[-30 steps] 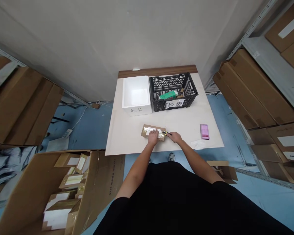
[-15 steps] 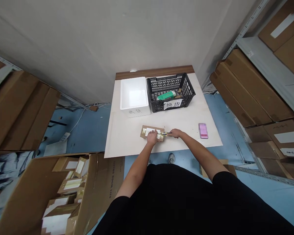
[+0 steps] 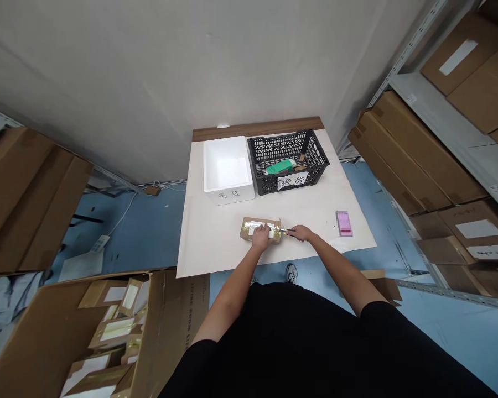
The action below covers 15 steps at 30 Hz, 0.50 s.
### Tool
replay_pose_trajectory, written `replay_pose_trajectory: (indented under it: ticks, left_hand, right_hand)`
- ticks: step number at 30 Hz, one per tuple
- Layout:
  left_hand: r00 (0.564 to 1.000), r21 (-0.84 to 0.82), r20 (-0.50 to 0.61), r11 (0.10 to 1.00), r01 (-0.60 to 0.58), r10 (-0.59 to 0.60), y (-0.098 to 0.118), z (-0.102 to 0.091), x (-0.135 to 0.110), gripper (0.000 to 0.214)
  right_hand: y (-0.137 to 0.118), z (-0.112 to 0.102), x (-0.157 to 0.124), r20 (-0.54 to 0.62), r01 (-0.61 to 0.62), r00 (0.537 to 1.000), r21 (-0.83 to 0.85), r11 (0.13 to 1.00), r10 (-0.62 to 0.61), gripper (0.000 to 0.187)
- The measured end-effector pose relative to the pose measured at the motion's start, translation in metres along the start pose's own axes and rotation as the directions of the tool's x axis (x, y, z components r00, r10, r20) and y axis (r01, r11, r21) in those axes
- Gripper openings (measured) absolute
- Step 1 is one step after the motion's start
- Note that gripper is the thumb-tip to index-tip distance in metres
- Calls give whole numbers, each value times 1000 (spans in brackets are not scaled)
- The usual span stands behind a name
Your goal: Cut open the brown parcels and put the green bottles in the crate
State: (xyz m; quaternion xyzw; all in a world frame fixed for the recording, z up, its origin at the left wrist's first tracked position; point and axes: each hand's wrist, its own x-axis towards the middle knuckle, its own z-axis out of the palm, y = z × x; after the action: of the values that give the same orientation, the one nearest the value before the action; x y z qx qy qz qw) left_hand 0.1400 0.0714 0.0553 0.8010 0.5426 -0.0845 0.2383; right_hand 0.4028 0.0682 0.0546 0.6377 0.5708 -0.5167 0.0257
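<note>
A small taped cardboard parcel with a white label lies near the front edge of the white table. My left hand presses down on its near side, fingers curled over it. My right hand is closed round a small knife whose tip meets the parcel's right end.
A white foam box and a black plastic crate holding a green item stand at the table's back. A pink item lies at the right. An open carton of parcels sits on the floor at my left. Shelves of boxes flank both sides.
The knife tip has stayed at the parcel's right end while my right hand shifted slightly. My head moved, so the table sits a little lower in view.
</note>
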Motion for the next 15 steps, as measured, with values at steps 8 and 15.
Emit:
replay_pose_trajectory:
  ticks: [8,15]
  left_hand:
    - [999,10,-42,1000,-3,4,-12,-11,20,87]
    - [992,56,121,998,-31,24,-24,-9,50,103]
  right_hand:
    - [24,58,-32,-179,-76,973,343,936,144,59]
    - [3,94,-31,-281,-100,907,578,810,313,51]
